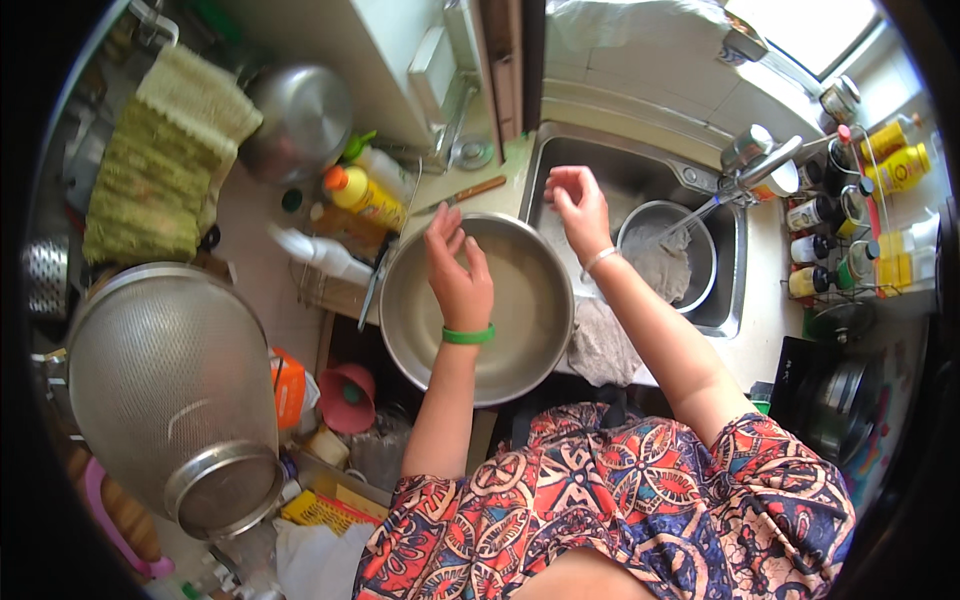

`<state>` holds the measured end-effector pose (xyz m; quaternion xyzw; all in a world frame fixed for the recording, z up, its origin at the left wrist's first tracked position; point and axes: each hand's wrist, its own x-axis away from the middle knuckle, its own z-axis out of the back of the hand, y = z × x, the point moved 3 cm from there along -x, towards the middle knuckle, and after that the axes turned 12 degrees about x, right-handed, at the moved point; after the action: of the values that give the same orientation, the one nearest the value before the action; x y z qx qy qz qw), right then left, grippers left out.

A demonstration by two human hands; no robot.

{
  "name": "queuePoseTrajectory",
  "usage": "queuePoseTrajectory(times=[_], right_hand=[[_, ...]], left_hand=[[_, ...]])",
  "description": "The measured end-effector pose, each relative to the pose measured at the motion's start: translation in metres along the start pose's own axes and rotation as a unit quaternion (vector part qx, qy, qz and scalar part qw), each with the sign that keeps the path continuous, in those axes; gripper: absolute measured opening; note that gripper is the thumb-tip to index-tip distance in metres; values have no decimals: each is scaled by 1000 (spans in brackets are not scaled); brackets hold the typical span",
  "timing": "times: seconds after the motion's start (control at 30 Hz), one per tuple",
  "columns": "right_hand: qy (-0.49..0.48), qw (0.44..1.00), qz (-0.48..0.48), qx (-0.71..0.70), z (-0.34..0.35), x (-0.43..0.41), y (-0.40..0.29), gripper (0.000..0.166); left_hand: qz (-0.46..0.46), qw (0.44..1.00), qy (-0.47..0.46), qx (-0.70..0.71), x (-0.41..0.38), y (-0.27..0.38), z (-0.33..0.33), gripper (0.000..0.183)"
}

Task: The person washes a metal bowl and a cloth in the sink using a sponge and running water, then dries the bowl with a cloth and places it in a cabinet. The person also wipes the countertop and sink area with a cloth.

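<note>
My left hand (459, 274), a green band at its wrist, is raised over a wide stainless steel basin (399, 322). Its fingers are apart and hold nothing. Loosely curled and empty, my right hand (583, 210) hovers above the left part of the steel sink (731, 300). Within the sink, water runs from the faucet (769, 165) into a metal bowl (703, 277) with a wet grey cloth (666, 266) in it. Another greyish cloth (604, 349) lies at the counter's front edge, right of the basin. Behind the basin rests a knife with a wooden handle (480, 187).
At left stand a yellow bottle with an orange cap (364, 196) and a large mesh strainer (172, 375). A green towel (161, 165) hangs at upper left. On the right, a wire rack holds several jars (810, 214). A pink funnel-shaped object (347, 397) sits low at left.
</note>
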<state>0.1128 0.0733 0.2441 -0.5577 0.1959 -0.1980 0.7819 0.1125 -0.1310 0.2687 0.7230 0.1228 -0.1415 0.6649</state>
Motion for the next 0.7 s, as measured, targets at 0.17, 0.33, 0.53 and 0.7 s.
queuePoseTrajectory(times=[0.17,0.33,0.53,0.7], right_hand=[[87,995,33,-32,-6,-113,-26,14],[163,970,135,120,-25,-210,-67,18],[14,923,150,354,-32,-280,-102,46],[-153,860,256,413,-61,-313,-97,59]], left_hand=[[14,993,-49,-104,-85,-45,-30,54],[115,958,-102,-242,-113,-94,-77,51],[-200,948,-131,-210,-136,-57,-168,86],[-290,941,29,-171,-203,-47,-205,75]])
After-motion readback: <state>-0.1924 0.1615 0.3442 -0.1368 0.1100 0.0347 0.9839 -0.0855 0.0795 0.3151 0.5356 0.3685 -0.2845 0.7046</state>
